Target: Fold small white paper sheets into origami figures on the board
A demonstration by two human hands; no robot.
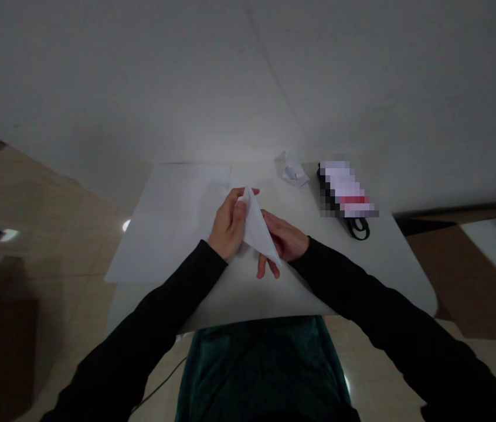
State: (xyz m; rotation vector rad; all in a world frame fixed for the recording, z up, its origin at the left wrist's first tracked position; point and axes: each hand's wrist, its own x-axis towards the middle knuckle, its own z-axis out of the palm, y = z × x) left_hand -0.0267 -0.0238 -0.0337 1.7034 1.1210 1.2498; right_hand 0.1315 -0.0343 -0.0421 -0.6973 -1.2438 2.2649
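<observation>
A sheet of white paper folded into a long triangle (pixel 257 227) stands tilted between my hands above the table. My left hand (pixel 229 224) grips its upper left side, with the fingers curled around the fold. My right hand (pixel 284 237) holds the lower right side, with its fingers partly behind the paper. The paper's tip points down toward my right hand's fingertips. A flat white sheet (pixel 169 223) lies on the table to the left of my left hand.
A small folded paper piece (pixel 294 170) lies at the far edge of the white table (pixel 362 264). To its right is a pixelated packet (pixel 345 190) beside black looped handles (pixel 357 227). A wall rises behind the table, and tiled floor (pixel 54 234) lies to the left.
</observation>
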